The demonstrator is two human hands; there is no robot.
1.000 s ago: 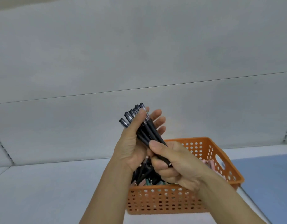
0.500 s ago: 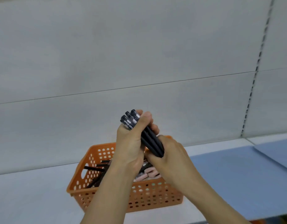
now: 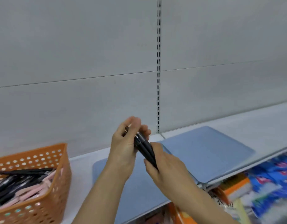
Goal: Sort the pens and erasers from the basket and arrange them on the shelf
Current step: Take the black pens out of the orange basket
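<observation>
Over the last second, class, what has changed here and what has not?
The view swung right: the basket now sits far left, and both hands carry the pens over the blue mat. Unchanged: left hand and right hand grip the bundle.

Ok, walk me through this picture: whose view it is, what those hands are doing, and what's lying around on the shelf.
No machine here: a person wears a camera on the head, looking down at their own hands. The left hand and right hand together grip a bundle of black pens above a grey shelf. Two blue mats lie on it. At the left stands an orange basket holding more black pens and pink items. Blurred coloured packs show on the shelf below.
</observation>
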